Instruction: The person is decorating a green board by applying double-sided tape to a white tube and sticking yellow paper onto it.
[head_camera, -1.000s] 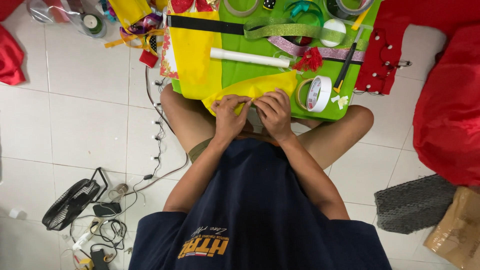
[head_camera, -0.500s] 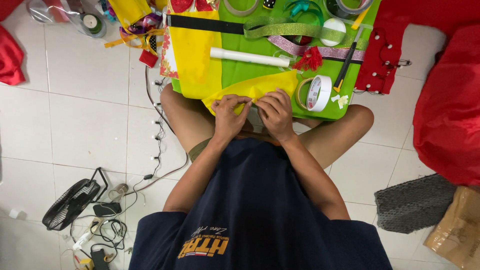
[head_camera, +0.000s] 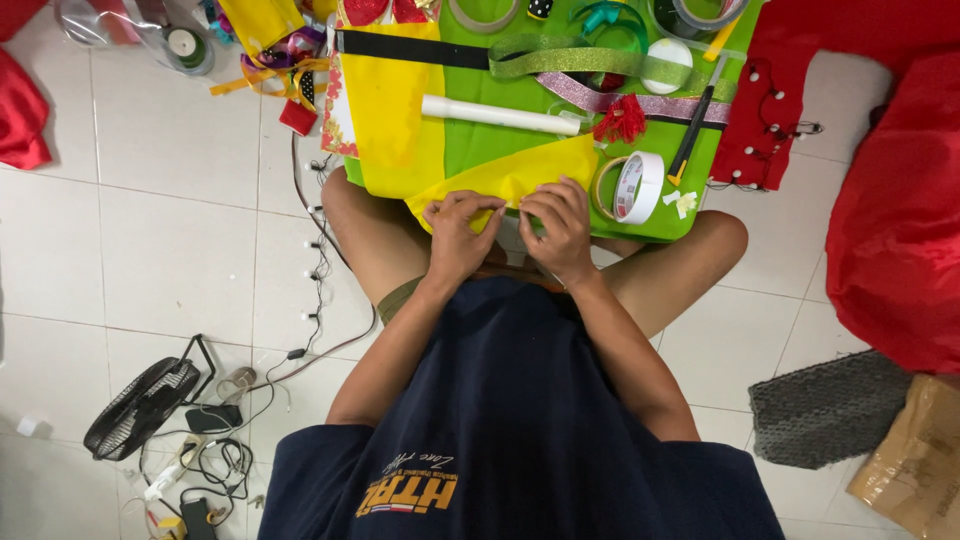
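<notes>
I sit cross-legged on a tiled floor, looking straight down. My left hand (head_camera: 458, 233) and my right hand (head_camera: 556, 226) are side by side, both pinching the near edge of a folded yellow paper sheet (head_camera: 520, 172). That sheet lies on a green board (head_camera: 560, 95) resting in front of my knees. A white rolled tube (head_camera: 498, 114) lies across the board just beyond the sheet. A roll of white tape (head_camera: 636, 186) stands right of my right hand.
Glitter ribbons (head_camera: 600, 68), a red tassel (head_camera: 622, 120), a black-handled cutter (head_camera: 694, 136) and tape rolls crowd the board's far side. Red cloth (head_camera: 895, 190) lies on the right. A small black fan (head_camera: 140, 405) and tangled cables sit at the lower left, a grey mat (head_camera: 825, 405) at the lower right.
</notes>
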